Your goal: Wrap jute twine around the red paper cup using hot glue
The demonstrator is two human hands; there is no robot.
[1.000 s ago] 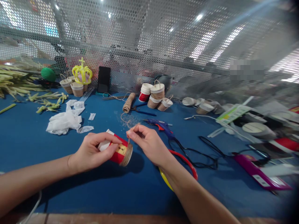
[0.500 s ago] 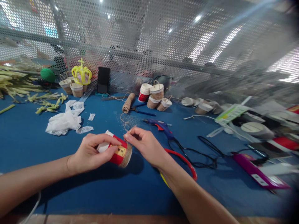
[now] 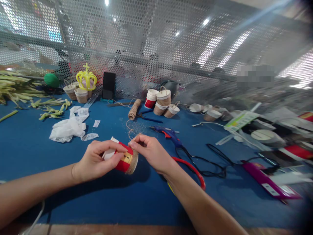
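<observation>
My left hand (image 3: 94,161) grips a red and white paper cup (image 3: 121,160) lying on its side, its bottom end wound with brown twine. My right hand (image 3: 151,152) pinches the twine strand (image 3: 129,131) against the cup's wound end. The strand runs back over the blue table (image 3: 122,195) to a twine spool (image 3: 134,109). Both hands are closed, and they meet at the cup near the table's front middle.
A blue glue gun (image 3: 168,133) with black cord and a red and yellow ring (image 3: 193,169) lie right of my hands. Twine-wrapped cups (image 3: 163,101) stand by the mesh wall. White plastic scraps (image 3: 67,127), green leaves (image 3: 50,109), a yellow crown (image 3: 86,78), a phone (image 3: 109,85) and clutter at right.
My right hand has moved down and slightly left, bringing the pinched twine onto the cup's wound end. The left hand and cup have barely shifted.
</observation>
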